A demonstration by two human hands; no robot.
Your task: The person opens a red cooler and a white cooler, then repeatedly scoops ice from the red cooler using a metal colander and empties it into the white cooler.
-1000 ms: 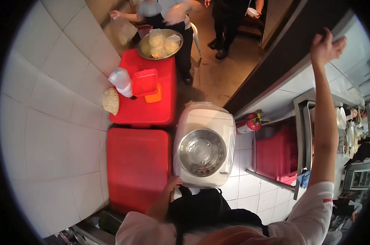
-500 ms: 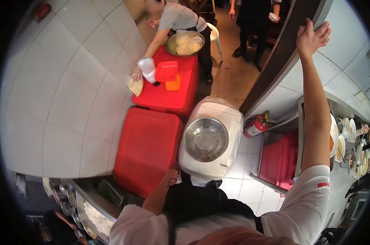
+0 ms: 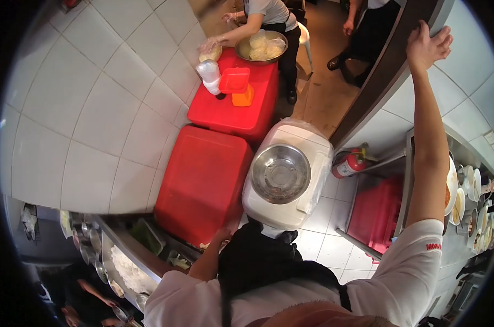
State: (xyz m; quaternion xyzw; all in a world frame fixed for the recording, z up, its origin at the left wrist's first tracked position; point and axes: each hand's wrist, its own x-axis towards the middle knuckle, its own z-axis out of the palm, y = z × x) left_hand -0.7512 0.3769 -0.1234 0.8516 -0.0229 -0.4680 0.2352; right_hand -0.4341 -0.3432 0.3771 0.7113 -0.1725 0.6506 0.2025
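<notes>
R hand (image 3: 429, 48) is resting up by the dark door frame (image 3: 380, 71), fingers spreading, released; exact contact unclear. L hand (image 3: 220, 236) is hovering or resting at near end of the nearer red box (image 3: 203, 180); grip cannot be told, fingers partly hidden. Said box is sitting betw. tiled wall (image 3: 83, 125) & white container (image 3: 258, 204), which is bearing a steel bowl (image 3: 299, 187). Beyond, co-worker's hand (image 3: 213, 41) is touching a bag (image 3: 210, 54) nr. far red box (image 3: 252, 119).
</notes>
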